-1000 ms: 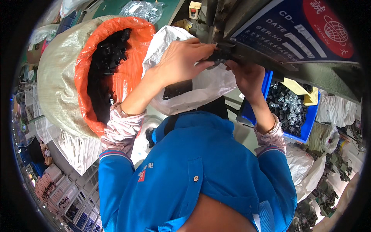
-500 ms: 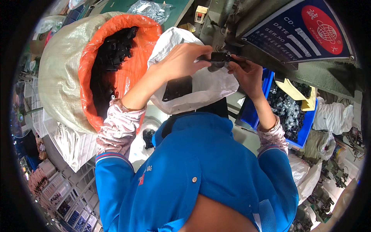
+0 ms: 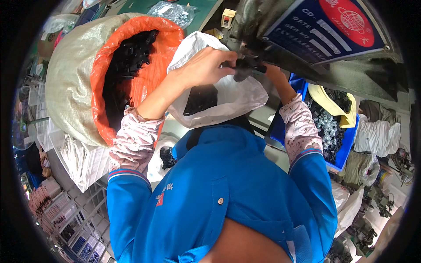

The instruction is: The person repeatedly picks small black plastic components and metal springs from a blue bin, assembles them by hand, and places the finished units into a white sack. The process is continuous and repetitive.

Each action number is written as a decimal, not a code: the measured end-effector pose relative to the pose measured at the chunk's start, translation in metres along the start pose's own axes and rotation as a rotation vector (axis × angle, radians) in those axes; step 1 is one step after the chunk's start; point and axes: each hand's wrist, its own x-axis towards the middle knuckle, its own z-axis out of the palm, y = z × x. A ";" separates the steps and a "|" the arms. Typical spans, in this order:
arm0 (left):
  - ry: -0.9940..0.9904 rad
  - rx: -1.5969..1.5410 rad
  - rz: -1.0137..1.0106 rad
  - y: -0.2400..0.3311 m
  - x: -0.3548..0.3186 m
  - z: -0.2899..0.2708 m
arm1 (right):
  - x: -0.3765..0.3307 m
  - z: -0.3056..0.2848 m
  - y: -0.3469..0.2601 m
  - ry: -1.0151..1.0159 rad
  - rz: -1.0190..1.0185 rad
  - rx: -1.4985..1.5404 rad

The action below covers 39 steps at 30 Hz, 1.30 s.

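Observation:
My left hand is closed in a pinch on a small black part, above the mouth of a white sack. The part lies against the dark machine head, and its exact shape cannot be made out. On the other side my right hand reaches in beside the machine head, close to the part's right end. Its fingertips are mostly hidden there. Black pieces lie inside the white sack, below my left wrist.
To the left stands a large woven sack with an orange liner, holding many black parts. A blue bin with small parts and a cream tray sit at right. The machine's blue plate overhangs the upper right.
The black part and my right hand have shifted in against the machine head, which now hides the right fingers. My left hand has barely moved. The blue plate appears further left and higher.

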 end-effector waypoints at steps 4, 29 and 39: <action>0.132 0.015 0.133 -0.008 -0.008 0.021 | -0.015 0.027 0.046 0.037 0.015 0.010; 1.273 0.131 -0.726 -0.124 -0.314 -0.087 | -0.029 -0.171 -0.128 -0.055 0.410 1.656; 1.204 -1.609 -0.331 -0.077 -0.229 0.019 | -0.017 -0.162 -0.133 -0.156 0.620 1.606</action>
